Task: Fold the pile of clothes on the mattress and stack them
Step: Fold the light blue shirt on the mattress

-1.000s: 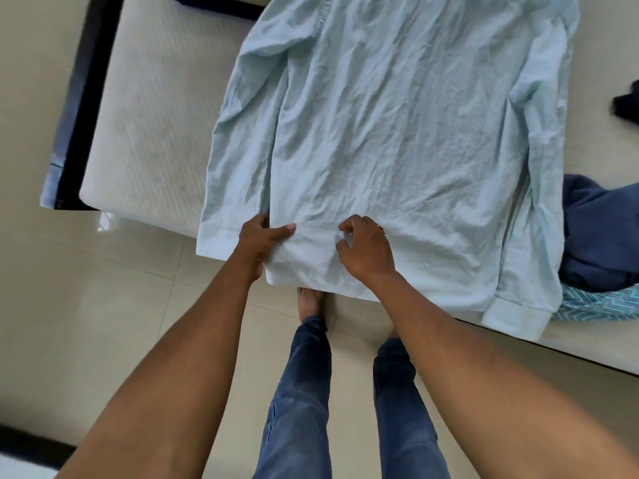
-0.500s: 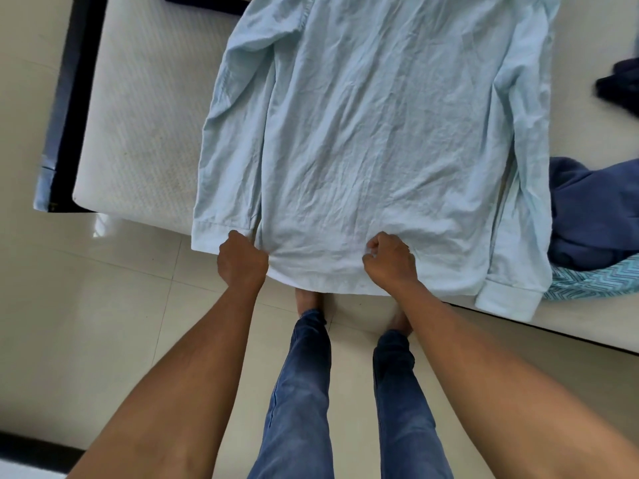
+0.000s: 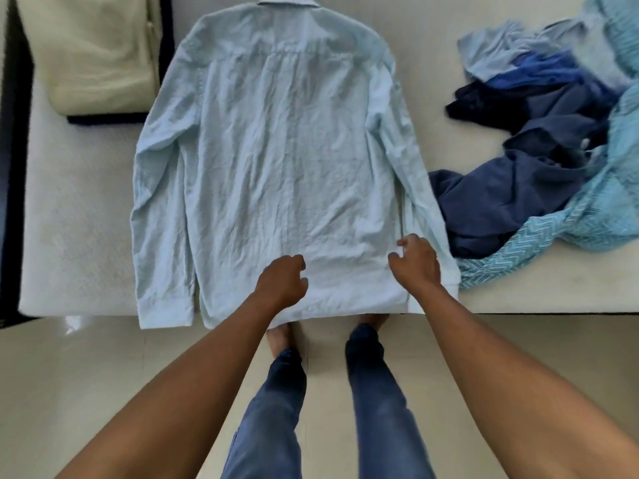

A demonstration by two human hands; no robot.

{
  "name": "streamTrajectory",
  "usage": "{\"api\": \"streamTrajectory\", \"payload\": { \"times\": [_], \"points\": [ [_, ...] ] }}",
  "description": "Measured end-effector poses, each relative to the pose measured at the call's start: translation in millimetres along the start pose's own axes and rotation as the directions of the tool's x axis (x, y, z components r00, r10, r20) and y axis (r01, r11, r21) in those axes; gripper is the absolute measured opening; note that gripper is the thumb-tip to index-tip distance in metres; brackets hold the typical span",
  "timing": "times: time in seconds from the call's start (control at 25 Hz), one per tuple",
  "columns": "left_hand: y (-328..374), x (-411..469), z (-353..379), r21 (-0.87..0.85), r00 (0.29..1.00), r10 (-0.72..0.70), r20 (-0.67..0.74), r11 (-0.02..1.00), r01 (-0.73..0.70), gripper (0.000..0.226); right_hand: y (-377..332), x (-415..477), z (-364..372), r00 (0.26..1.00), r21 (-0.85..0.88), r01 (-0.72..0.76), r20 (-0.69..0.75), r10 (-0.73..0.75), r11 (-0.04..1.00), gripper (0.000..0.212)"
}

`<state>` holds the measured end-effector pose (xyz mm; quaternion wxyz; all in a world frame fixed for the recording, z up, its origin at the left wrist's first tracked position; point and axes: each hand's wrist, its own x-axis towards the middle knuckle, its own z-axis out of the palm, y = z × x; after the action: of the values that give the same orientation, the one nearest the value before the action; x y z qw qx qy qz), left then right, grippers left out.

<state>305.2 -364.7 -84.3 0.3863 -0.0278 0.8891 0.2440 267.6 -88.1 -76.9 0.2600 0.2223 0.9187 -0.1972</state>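
Standing barefoot in blue denim jeans (image 3: 269,409) on pale, glossy floor tiles (image 3: 86,375). Reaching both bare forearms over the near edge of the mattress (image 3: 79,219). Holding the left hand (image 3: 281,283) above the hem of a light blue shirt (image 3: 276,150), fingers loosely curled, thumb apart from them, pinching nothing that can be made out. Holding the right hand (image 3: 416,262) much the same, fingers bent and slightly spread, forefinger and thumb apart, at the line where the right sleeve lies against the shirt's body; cannot tell whether touching the cloth. Spread flat beyond the fingertips, back side up: thin, heavily creased fabric, collar at the far end, long sleeves straight down both sides, hem drooping over the mattress edge and hiding the toes, left cuff well left of the left fingers. Just right of the right fingers, up against the sleeve: a loose pile of clothes (image 3: 539,140), with a rumpled navy garment (image 3: 501,202), a turquoise cloth (image 3: 553,233) in a fine zigzag weave, and paler blue pieces farther off, blurred. Under everything, off-white mattress ticking with a fine dimpled texture and a squared edge. Far beyond and left of the left fingers: a cream folded piece (image 3: 93,53), soft, rounded at the corners. Along the far left, a dark bed frame (image 3: 14,167).
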Motion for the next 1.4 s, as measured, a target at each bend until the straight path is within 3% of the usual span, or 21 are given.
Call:
{"api": "streamTrajectory", "payload": {
  "times": [0.12,0.2,0.28,0.36,0.4,0.48,0.56,0.68,0.8,0.92,1.0,1.08,1.16,1.2,1.28,1.32,1.4],
  "points": [
    [46,35,-1,0.043,0.998,0.063,0.017,0.997,-0.064,0.044,32,34,-35,0.963,0.099,-0.177,-0.186,0.192,0.979,0.052],
    [68,59,8,0.048,0.997,0.068,0.030,0.996,-0.069,0.048,57,57,-42,0.943,0.113,-0.310,-0.087,0.320,0.944,0.062],
    [86,77,23,0.042,0.995,0.051,0.090,0.998,-0.055,0.048,80,72,-38,0.942,0.009,-0.328,0.073,0.327,0.945,0.065],
    [102,87,35,0.028,0.992,0.033,0.124,0.999,-0.036,0.046,91,80,-37,0.954,-0.101,-0.243,0.153,0.257,0.965,0.044],
    [111,88,37,-0.017,0.993,0.020,0.115,1.000,-0.018,0.042,94,81,-39,0.964,-0.077,-0.220,0.139,0.229,0.973,0.032],
    [131,88,37,-0.175,0.998,-0.025,0.063,0.984,0.035,0.033,97,78,-57,0.975,0.140,-0.221,0.017,0.221,0.965,0.020],
    [154,87,26,-0.331,0.998,-0.063,0.024,0.941,0.067,0.023,93,70,-87,0.946,0.370,-0.163,-0.205,0.252,0.915,0.014],
    [202,87,-3,-0.589,0.997,-0.062,0.039,0.805,0.073,0.019,76,67,-138,0.880,0.457,0.039,-0.437,0.186,0.889,0.021],
    [242,89,-42,-0.802,0.992,-0.001,0.125,0.589,0.101,0.049,37,66,-171,0.863,0.442,0.196,-0.501,0.059,0.875,0.026],
    [245,86,-82,-0.929,0.962,0.168,0.214,0.341,0.147,0.078,-28,53,-173,0.835,0.279,0.404,-0.501,-0.227,0.871,0.027],
    [223,79,-111,-0.967,0.951,0.253,0.180,0.222,0.124,0.057,-78,36,-153,0.779,0.176,0.571,-0.424,-0.462,0.802,0.033],
    [184,71,-139,-0.982,0.977,0.184,0.104,0.177,0.071,0.024,-117,15,-129,0.730,0.278,0.681,-0.333,-0.597,0.678,0.050],
    [125,69,-167,-0.988,0.999,-0.044,0.026,0.153,0.032,0.036,-131,1,-104,0.746,0.467,0.661,-0.331,-0.577,0.587,0.059],
    [94,74,-176,-0.996,0.973,-0.229,0.015,0.081,0.035,0.037,-126,2,-91,0.775,0.517,0.628,-0.350,-0.526,0.581,0.057],
    [19,94,-186,-1.000,0.834,-0.552,-0.014,0.008,-0.012,0.023,-109,13,-61,0.865,0.541,0.500,-0.343,-0.366,0.676,0.050],
    [-11,104,-188,-0.997,0.758,-0.653,-0.013,0.062,0.037,0.027,-96,19,-47,0.915,0.516,0.393,-0.299,-0.270,0.761,0.047],
    [-41,112,-182,-0.926,0.619,-0.784,-0.041,0.263,0.273,0.053,-64,32,-27,0.990,0.449,0.111,-0.132,-0.057,0.887,0.043]
  ]
}}
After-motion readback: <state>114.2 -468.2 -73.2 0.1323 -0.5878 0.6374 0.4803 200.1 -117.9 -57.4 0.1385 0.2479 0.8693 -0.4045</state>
